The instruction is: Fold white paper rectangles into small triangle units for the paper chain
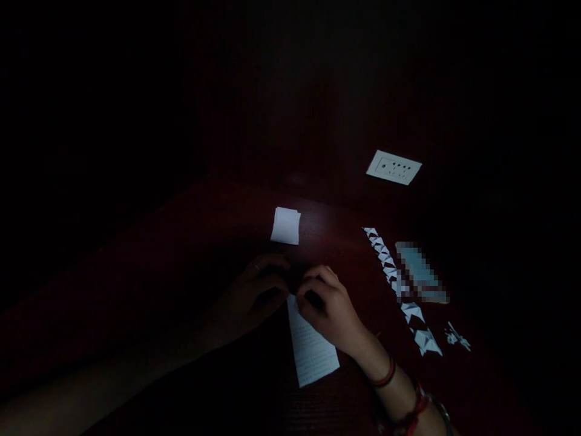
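A sheet of printed paper [313, 348] lies on the dark red table, its narrow far end between my hands. My left hand [261, 290], in deep shadow, is closed in a pinch at the far left corner of the paper. Beside it, my right hand [329, 309] pinches the same end with curled fingers and covers part of the right edge. The exact fold under the fingertips is hidden. Beyond the hands rests a small stack of white paper pieces [285, 226].
On the right, a row of folded white paper pieces [388, 266] runs along the table [354, 375]. A blurred flat phone-like object [420, 272] lies beside it, with small white scraps [457, 337] nearer me. A white socket plate [394, 168] is at the back.
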The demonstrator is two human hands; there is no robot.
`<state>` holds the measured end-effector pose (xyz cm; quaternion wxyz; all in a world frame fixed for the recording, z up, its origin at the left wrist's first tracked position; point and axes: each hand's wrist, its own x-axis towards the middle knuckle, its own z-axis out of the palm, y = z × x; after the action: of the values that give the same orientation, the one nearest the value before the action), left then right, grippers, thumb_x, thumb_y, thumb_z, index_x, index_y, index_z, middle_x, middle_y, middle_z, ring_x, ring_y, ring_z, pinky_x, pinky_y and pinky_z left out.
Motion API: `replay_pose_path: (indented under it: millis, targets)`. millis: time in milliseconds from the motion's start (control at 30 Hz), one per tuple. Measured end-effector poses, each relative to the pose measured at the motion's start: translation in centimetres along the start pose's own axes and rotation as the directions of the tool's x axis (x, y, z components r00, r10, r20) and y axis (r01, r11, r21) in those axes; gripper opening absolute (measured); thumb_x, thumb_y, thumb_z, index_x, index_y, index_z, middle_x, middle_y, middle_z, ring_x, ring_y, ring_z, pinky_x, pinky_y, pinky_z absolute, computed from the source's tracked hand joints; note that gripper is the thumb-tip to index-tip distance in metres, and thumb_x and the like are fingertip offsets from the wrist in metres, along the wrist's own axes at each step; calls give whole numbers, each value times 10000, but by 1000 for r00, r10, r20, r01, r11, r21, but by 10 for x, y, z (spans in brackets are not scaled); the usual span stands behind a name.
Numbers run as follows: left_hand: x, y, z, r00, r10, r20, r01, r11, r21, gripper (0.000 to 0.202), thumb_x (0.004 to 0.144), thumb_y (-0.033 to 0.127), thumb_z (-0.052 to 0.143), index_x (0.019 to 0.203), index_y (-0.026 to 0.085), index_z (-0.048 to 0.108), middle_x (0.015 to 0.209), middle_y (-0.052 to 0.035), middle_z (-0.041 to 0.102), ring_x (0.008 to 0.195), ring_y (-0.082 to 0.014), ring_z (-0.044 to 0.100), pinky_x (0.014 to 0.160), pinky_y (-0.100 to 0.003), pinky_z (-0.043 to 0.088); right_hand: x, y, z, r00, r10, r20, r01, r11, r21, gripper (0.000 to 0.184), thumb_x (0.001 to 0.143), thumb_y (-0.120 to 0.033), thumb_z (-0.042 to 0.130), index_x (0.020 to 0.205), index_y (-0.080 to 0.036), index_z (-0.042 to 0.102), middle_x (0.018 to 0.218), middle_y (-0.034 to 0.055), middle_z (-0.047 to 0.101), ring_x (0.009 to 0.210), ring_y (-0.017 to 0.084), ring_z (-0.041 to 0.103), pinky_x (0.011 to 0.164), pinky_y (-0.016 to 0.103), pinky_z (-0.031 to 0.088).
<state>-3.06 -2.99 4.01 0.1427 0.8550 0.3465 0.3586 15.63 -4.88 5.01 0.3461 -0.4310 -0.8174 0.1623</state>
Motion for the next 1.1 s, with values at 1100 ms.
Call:
replay_pose_path:
  millis: [1100]
  targets:
    - [3, -4, 9, 986, 162, 26, -164, 967, 196, 273, 850, 201, 474, 1121, 224, 497, 1165, -50, 459, 1104, -192, 416, 933, -346, 365, 3, 27, -2, 914, 406, -4, -403, 909, 105, 87, 727, -190, 519, 702, -167, 599, 563, -30, 516, 507, 94, 459, 505, 209, 353]
